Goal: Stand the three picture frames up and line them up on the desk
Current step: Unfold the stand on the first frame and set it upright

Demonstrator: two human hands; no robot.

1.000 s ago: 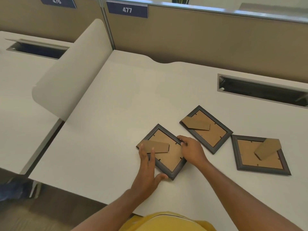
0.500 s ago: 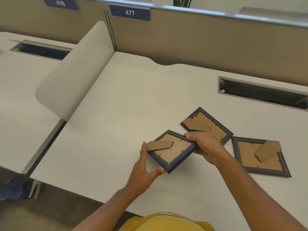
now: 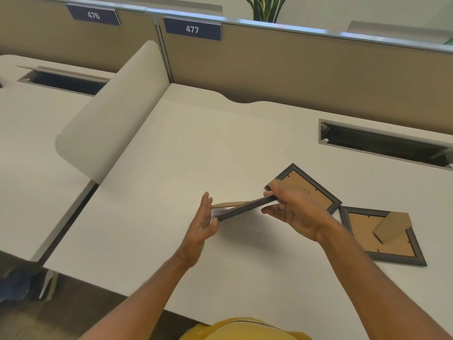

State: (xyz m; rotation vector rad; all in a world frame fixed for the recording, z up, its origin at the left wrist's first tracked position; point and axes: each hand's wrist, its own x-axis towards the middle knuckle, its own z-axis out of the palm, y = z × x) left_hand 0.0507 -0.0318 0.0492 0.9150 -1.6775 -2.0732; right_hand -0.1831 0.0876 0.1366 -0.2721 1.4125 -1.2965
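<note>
Both hands hold one dark-edged rectangular picture frame (image 3: 245,207) in the air above the pale off-white desk (image 3: 196,148), seen almost edge-on so that it reads as a thin dark bar tilted up toward the right. Its brown cardboard easel stand (image 3: 230,205) juts out near the frame's left end. The left hand (image 3: 203,222) is open-palmed, fingers straight and pointing away from the person, with the palm pressed against the frame's lower left end. The right hand (image 3: 294,212) grips the upper right end, thumb on top and fingers curled underneath.

Behind the right hand, a second dark picture frame with brown cardboard backing (image 3: 308,185) lies face down on the desk, turned like a diamond and partly hidden by that hand. Just to its right, nearly touching at the corner, a third dark frame with brown backing (image 3: 367,239) also lies face down, its cardboard stand (image 3: 392,227) flipped up at an angle.

Farther back, a dark rectangular cable slot (image 3: 382,143) is cut into the desk. A tan fabric partition (image 3: 318,69) runs along the far edge, bearing a navy plate marked 477 (image 3: 192,28), and a curved pale side divider (image 3: 110,114) rises at the desk's left edge
</note>
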